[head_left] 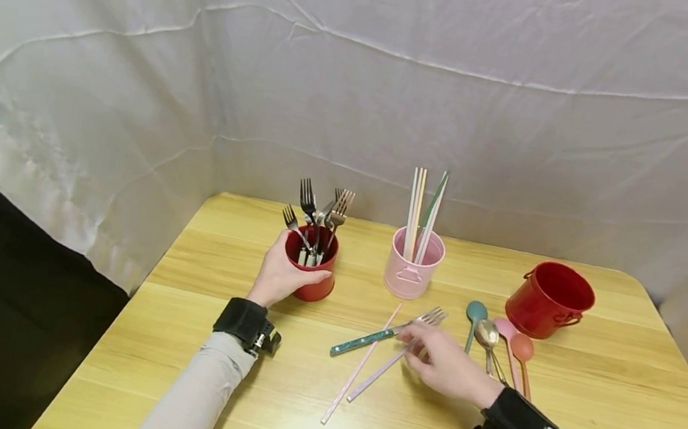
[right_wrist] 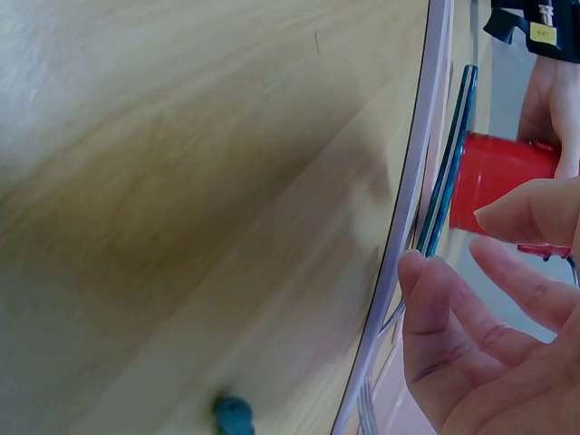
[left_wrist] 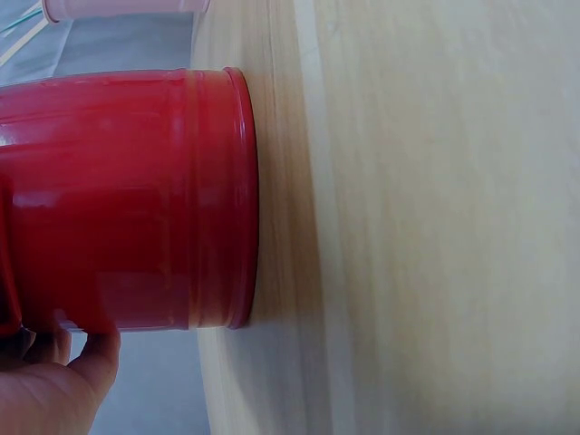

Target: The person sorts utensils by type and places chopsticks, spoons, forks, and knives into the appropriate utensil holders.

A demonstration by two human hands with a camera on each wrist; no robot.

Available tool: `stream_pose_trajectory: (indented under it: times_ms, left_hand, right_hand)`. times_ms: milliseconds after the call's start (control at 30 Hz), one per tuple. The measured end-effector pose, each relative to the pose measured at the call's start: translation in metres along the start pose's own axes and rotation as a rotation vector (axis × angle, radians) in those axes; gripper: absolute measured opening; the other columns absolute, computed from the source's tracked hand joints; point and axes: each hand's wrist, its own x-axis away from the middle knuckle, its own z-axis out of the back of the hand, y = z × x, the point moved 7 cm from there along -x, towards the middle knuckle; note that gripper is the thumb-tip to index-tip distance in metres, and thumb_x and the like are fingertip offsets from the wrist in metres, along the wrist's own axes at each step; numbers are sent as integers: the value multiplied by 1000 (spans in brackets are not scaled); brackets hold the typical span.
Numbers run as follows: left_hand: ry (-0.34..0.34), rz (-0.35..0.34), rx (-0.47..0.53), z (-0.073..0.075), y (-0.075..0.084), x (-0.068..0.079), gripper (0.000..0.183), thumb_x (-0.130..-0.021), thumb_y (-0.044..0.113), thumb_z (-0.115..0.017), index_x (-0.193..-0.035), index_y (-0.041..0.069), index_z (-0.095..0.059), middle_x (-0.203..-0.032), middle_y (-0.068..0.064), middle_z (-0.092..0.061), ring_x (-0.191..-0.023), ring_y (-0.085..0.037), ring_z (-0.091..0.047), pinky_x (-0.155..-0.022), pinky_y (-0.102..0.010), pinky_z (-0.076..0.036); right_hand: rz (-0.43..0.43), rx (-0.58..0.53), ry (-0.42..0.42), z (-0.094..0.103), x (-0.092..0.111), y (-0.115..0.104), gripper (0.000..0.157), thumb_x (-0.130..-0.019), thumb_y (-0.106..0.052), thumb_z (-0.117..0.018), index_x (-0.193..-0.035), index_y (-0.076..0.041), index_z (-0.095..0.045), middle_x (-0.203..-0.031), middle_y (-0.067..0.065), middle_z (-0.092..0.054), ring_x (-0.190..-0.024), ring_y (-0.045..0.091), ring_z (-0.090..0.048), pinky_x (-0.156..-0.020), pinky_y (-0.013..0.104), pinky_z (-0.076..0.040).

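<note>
My left hand [head_left: 281, 275] grips a small red metal bucket [head_left: 315, 291] at the left, its thumb across the front near the rim. Several forks [head_left: 306, 198] stand in that bucket, tines up. In the left wrist view the bucket's red wall [left_wrist: 109, 199] stands on the wooden table. My right hand [head_left: 446, 364] hovers over a fork with a teal handle [head_left: 363, 342], fingers loosely bent. The right wrist view shows a gap between thumb [right_wrist: 526, 213] and fingers, with nothing in it. A purple straw [head_left: 374, 377] and a pink straw [head_left: 339, 396] lie beside the fork.
A pink bucket [head_left: 406, 283] holding several straws [head_left: 415, 209] stands at the back middle. To the right, a second red bucket [head_left: 532, 306] sits tilted. Several spoons, among them a teal spoon [head_left: 476, 312] and an orange spoon [head_left: 522, 347], lie before it.
</note>
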Motion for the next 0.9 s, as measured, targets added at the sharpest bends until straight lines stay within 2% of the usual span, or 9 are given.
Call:
stream_pose_trajectory:
  times_ms: [233,467,733,900]
  left_hand:
    - [-1,6,-3,0,1,0,94,-67,29,-94,-144,11,-43,-142,-10,-58,-132,-30,-56,-112,-51,-46]
    - [-1,9,-6,0,1,1,94,-68,29,-94,-144,11,-43,-142,-10,-58,-132,-30,-56,-112,-51,-46]
    - [4,-13,16,-1,1,-1,95,-66,26,-95,-144,12,-43,-141,-10,-58,-131,-29,-56,-112,-50,-47]
    - [2,-15,17,0,1,-1,96,-66,26,-95,-144,12,-43,-141,-10,-58,-131,-29,-56,-112,-49,-47]
  right_hand:
    - [17,35,1,-8,-10,-5,39,-88,0,-66,-127,-1,-61,-99,7,-68,-84,7,-62,-71,20,-53]
    - [-1,85,-43,-17,-22,-7,49,-88,-5,-68,-136,2,-56,-88,-2,-66,-73,-1,-54,-67,18,-49]
    - [-17,61,-69,-24,-29,-7,43,-87,-2,-65,-129,7,-59,-71,-7,-61,-59,-4,-46,-55,16,-43]
    - [-38,31,-71,-27,-32,-5,37,-87,-2,-65,-123,4,-62,-67,-8,-59,-55,-4,-45,-51,17,-42]
